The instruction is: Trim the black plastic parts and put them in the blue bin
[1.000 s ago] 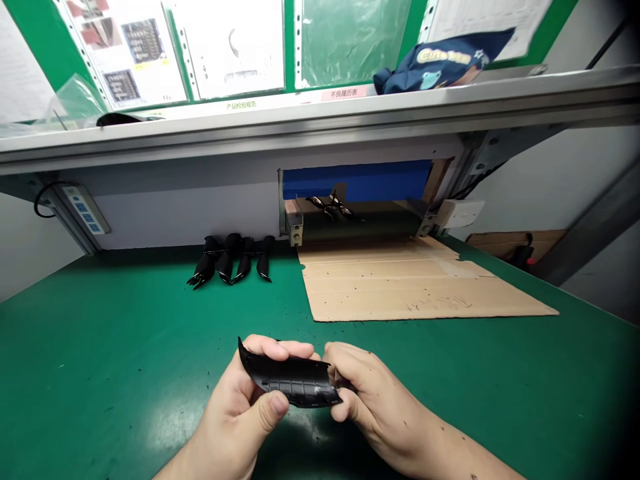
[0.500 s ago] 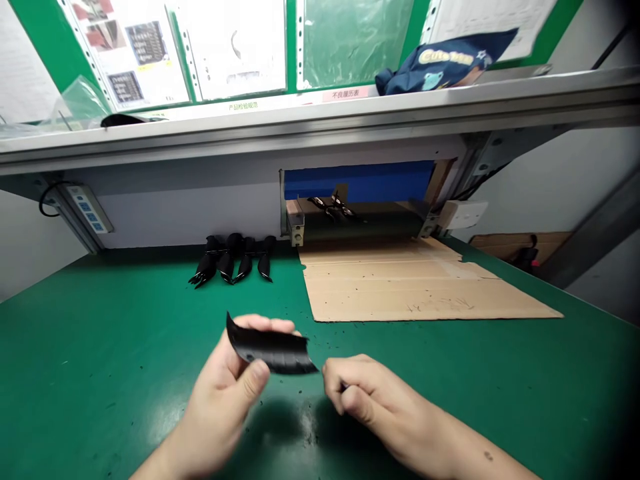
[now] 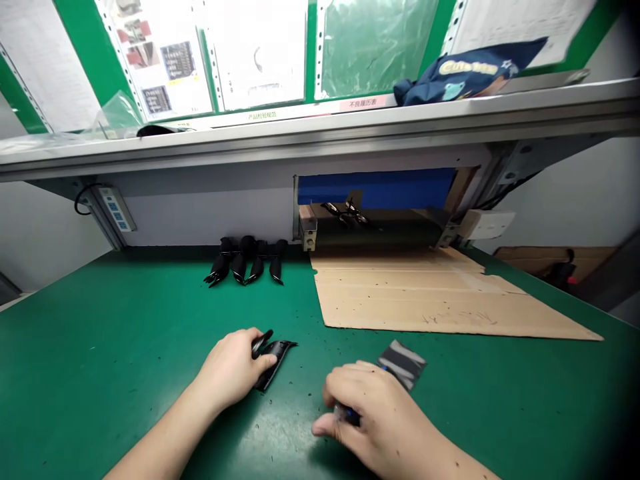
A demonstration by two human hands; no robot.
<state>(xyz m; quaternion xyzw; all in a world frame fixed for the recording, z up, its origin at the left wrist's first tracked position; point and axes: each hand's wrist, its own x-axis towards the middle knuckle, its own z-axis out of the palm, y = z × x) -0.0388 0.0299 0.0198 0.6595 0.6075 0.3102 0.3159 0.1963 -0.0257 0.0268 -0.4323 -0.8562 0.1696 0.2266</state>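
My left hand (image 3: 235, 367) is closed round a curved glossy black plastic part (image 3: 277, 357), low over the green tabletop. A second black edge shows between the fingers; whether it belongs to the same part I cannot tell. My right hand (image 3: 370, 407), to the right, has its fingers curled round a small slim tool (image 3: 352, 416) with blue and clear portions, mostly hidden by the hand. Just past the right knuckles is a flat grey-and-black striped piece (image 3: 404, 363); whether the hand touches it is unclear.
Several black curved parts (image 3: 247, 260) lie in a row by the back panel. A cardboard sheet (image 3: 400, 300) lies at the back right, before an opening with glossy dark parts (image 3: 345, 213) inside. A metal-edged shelf (image 3: 280, 143) overhangs the table, and dark specks dot its surface.
My left hand has turned over and lowered the black part towards the tabletop. The right hand has loosened its fist, showing more of the tool. The striped piece has come into view.
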